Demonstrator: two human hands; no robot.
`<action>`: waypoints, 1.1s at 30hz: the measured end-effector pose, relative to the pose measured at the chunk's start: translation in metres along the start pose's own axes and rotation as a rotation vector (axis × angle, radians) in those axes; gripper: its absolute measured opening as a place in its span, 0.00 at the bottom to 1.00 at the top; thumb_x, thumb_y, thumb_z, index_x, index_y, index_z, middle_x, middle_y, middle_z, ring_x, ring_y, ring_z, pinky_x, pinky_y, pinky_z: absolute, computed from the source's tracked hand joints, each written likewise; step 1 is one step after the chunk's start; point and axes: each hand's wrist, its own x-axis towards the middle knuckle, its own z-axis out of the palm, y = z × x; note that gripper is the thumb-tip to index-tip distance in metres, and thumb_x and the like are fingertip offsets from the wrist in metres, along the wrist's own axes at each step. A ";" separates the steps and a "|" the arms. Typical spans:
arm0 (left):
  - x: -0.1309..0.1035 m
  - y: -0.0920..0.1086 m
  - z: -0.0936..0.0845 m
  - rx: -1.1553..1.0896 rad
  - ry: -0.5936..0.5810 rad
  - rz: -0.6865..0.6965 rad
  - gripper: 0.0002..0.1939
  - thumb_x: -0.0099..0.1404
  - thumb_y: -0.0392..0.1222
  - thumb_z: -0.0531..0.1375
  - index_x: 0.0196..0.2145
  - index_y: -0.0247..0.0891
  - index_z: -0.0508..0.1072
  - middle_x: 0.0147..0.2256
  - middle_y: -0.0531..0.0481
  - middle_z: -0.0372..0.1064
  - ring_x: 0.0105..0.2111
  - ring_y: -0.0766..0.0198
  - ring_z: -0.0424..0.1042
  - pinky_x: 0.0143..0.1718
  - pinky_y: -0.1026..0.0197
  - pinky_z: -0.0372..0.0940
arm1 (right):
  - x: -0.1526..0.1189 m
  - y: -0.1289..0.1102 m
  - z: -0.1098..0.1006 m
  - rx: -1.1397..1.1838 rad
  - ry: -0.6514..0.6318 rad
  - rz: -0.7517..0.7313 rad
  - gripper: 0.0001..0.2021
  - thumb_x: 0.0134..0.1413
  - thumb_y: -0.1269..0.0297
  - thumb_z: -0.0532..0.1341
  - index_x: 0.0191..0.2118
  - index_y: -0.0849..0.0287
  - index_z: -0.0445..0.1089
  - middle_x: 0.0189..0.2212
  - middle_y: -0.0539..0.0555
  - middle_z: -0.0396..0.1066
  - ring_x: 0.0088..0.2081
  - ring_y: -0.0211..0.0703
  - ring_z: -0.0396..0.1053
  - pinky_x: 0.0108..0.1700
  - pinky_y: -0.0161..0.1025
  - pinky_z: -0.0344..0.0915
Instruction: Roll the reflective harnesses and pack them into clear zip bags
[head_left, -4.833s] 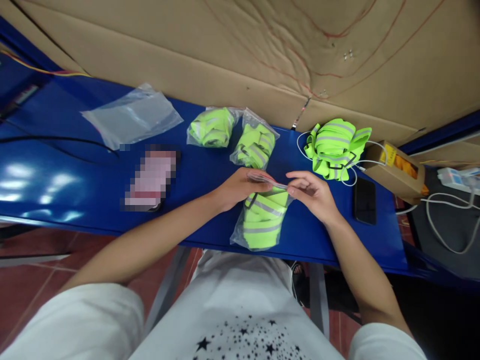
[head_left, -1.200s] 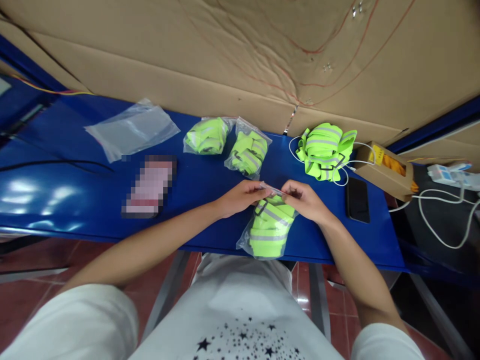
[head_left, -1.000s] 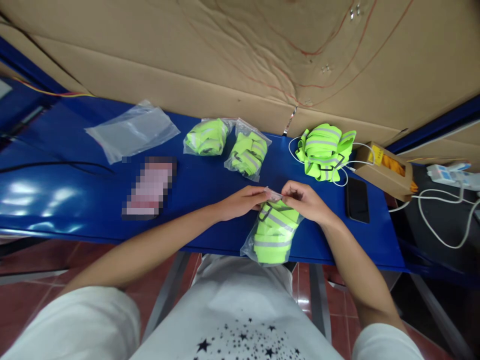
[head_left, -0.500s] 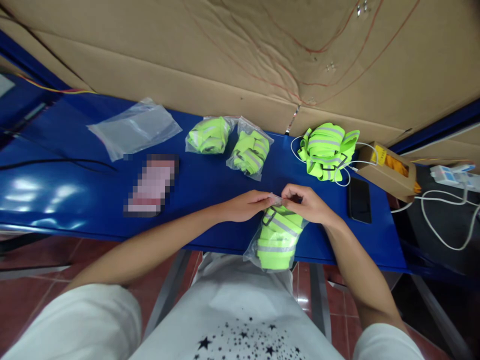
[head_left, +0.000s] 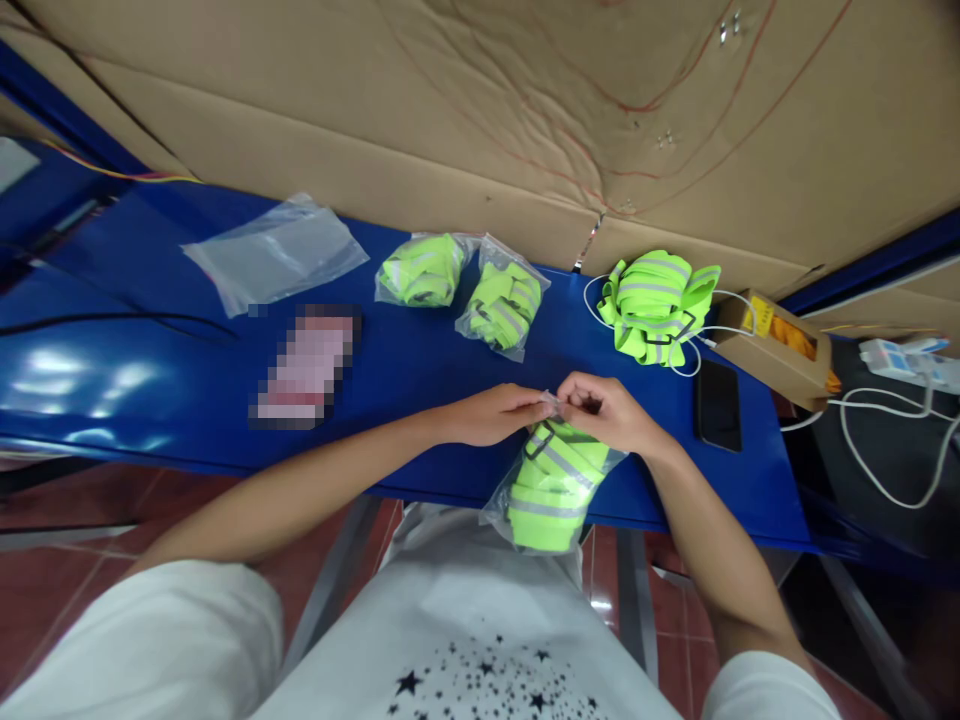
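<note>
A clear plastic bag (head_left: 496, 508) with a folded yellow-green reflective strap (head_left: 553, 490) inside hangs at the front edge of the blue table. My left hand (head_left: 491, 414) pinches the bag's top edge from the left. My right hand (head_left: 609, 412) grips the same edge from the right, fingers curled, close beside the left fingertips. A black buckle on the strap shows through the plastic just below the hands.
Behind are two bagged straps (head_left: 421, 270) (head_left: 502, 305), a loose strap bundle (head_left: 660, 300) with a white cable, and flat clear bags (head_left: 277, 255). A blurred-out item (head_left: 307, 365) lies left; a black phone (head_left: 718, 405) and cardboard box (head_left: 806, 375) are right.
The lower end of the held bag has swung slightly left and down. My right hand has shifted a little left, nearer the left fingertips. Both hands still hold the bag's edge.
</note>
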 end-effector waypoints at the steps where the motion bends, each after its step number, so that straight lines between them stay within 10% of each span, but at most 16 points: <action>1: 0.000 0.000 0.000 -0.036 0.020 -0.018 0.23 0.75 0.57 0.54 0.40 0.35 0.77 0.30 0.50 0.71 0.30 0.63 0.67 0.32 0.63 0.59 | 0.000 0.000 0.000 -0.023 0.011 -0.012 0.10 0.63 0.57 0.63 0.35 0.58 0.68 0.20 0.42 0.56 0.24 0.32 0.53 0.28 0.33 0.52; 16: -0.003 0.007 0.003 0.025 0.296 -0.014 0.18 0.72 0.55 0.59 0.37 0.36 0.74 0.31 0.50 0.71 0.31 0.64 0.69 0.35 0.63 0.62 | 0.000 0.003 0.011 -0.105 0.103 -0.082 0.12 0.67 0.53 0.60 0.41 0.56 0.69 0.20 0.42 0.54 0.22 0.32 0.52 0.26 0.33 0.50; 23: -0.005 0.013 -0.008 -0.222 0.058 -0.050 0.36 0.56 0.54 0.74 0.55 0.39 0.66 0.45 0.46 0.72 0.44 0.56 0.73 0.44 0.58 0.67 | -0.006 -0.004 0.006 0.013 0.570 -0.113 0.15 0.65 0.47 0.62 0.40 0.55 0.71 0.20 0.44 0.55 0.22 0.35 0.51 0.25 0.36 0.50; 33: -0.086 0.041 -0.145 0.538 0.985 0.095 0.36 0.64 0.59 0.69 0.61 0.39 0.63 0.59 0.46 0.65 0.58 0.53 0.62 0.63 0.52 0.56 | -0.003 -0.001 0.001 0.024 0.708 -0.119 0.16 0.69 0.48 0.58 0.46 0.55 0.73 0.29 0.51 0.69 0.27 0.39 0.65 0.29 0.38 0.62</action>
